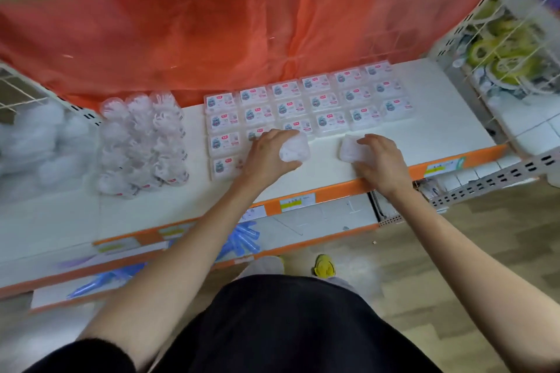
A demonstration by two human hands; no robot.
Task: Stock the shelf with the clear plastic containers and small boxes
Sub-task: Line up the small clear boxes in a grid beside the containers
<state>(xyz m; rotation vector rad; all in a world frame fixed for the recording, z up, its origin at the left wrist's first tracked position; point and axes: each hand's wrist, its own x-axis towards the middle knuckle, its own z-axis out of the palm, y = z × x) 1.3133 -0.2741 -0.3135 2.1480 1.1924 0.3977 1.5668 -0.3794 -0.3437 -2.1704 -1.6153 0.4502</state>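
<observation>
Several small clear boxes (306, 100) with pink and blue labels lie in rows on the white shelf (424, 133). My left hand (266, 154) grips one clear box (295, 150) just in front of those rows. To its right, my right hand (378, 160) holds a second clear box (348, 150) down on the shelf surface. Round clear plastic containers (142, 142) stand packed in columns at the left of the shelf.
A red plastic sheet (212, 33) hangs behind the shelf. A wire rack (503, 51) with yellow-green goods stands at the right. Blue items (242, 239) lie on the lower shelf. White bagged goods (33, 142) fill the left bay. A wood floor lies below.
</observation>
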